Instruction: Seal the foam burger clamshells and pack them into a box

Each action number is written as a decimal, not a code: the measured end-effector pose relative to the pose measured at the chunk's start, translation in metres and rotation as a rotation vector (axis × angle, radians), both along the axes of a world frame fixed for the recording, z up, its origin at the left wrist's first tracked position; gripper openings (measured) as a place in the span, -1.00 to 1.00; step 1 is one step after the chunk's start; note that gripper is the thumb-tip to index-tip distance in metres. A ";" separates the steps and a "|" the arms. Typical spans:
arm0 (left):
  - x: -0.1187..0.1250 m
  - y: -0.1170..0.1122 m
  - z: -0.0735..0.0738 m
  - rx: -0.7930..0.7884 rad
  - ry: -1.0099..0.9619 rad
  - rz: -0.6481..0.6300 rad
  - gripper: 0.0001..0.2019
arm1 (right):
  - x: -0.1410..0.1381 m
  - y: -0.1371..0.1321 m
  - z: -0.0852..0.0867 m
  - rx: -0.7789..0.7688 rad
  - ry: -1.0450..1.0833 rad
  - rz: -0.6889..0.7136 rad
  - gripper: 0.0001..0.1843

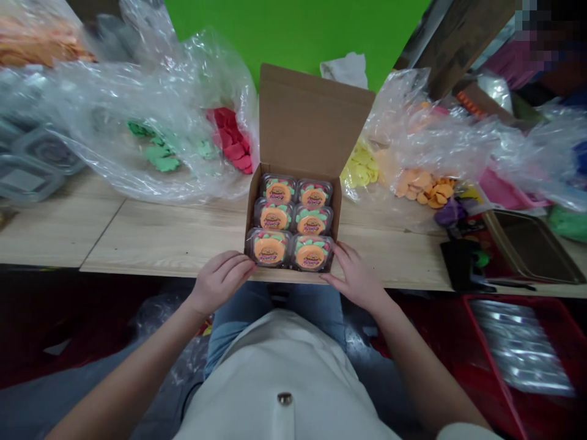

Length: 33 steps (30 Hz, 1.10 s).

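An open cardboard box (293, 226) stands on the wooden table (165, 244), its lid (316, 122) raised upright at the back. Inside sit six clear lidded tubs in two rows, each holding an orange, green and red moulded piece; the nearest left tub (269, 247) is the largest in view. My left hand (220, 282) presses against the box's front left corner. My right hand (355, 276) lies against its front right corner, with the fingers along the side. The two hands hold the box between them.
Clear plastic bags (137, 122) hold green (160, 156) and red pieces (232, 143) to the left, and yellow (360, 168) and orange pieces (424, 188) to the right. Grey trays (46, 153) lie far left. A dark tray (529, 247) sits right, above a red crate (518, 360).
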State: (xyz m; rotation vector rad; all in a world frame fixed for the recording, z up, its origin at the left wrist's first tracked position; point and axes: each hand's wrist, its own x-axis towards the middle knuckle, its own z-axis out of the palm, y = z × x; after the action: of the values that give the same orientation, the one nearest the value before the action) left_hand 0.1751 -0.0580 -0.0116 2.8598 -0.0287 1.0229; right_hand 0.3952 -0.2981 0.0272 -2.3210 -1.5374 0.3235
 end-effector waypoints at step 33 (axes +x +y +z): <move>0.013 -0.009 0.001 -0.064 0.152 0.140 -0.70 | 0.023 0.004 -0.011 0.023 -0.411 0.135 -0.65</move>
State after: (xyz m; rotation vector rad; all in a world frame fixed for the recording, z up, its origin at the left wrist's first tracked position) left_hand 0.1877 -0.0667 -0.0104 2.9054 0.2154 0.8087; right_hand 0.4183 -0.2941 0.0157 -2.3731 -1.8764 -0.1524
